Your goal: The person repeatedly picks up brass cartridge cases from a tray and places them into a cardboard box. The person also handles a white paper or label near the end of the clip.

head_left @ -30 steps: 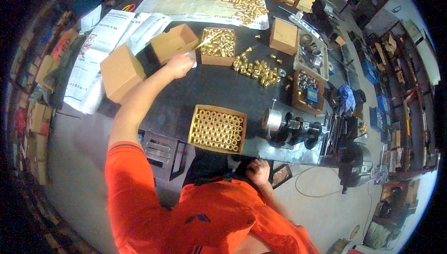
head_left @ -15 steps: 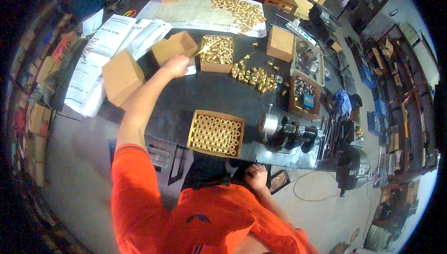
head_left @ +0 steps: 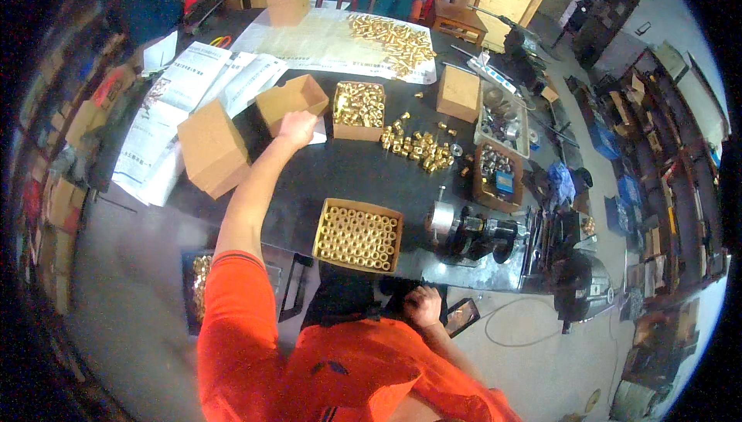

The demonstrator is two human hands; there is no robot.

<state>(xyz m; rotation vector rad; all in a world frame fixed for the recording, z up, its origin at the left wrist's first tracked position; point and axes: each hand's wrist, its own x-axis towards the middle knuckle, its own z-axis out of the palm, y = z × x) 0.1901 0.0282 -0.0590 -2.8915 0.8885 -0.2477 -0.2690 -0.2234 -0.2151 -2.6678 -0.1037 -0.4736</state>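
My left hand (head_left: pixel 297 127) reaches across the dark table, closed at the near right corner of an open, tilted cardboard box (head_left: pixel 270 107). Its fingertips are hidden, and I cannot tell what they hold. Right beside it stands a cardboard box of loose brass fittings (head_left: pixel 360 105). A loose heap of brass fittings (head_left: pixel 421 148) lies further right. Nearer me, a shallow box of brass fittings in neat rows (head_left: pixel 357 235) sits at the table's front edge. My right hand (head_left: pixel 423 306) rests curled near my lap, below the table edge; anything inside it is hidden.
A closed carton (head_left: pixel 212 148) stands on the left beside newspapers (head_left: pixel 185 74). Many brass pieces (head_left: pixel 394 42) lie on a sheet at the back. To the right are a metal clamping fixture (head_left: pixel 471 230), a box of steel parts (head_left: pixel 498 177) and another carton (head_left: pixel 459 92).
The whole view has shifted, so the table appears lower. A bright golden streak between my left hand and the loose fittings is gone. My right hand stays curled near my lap.
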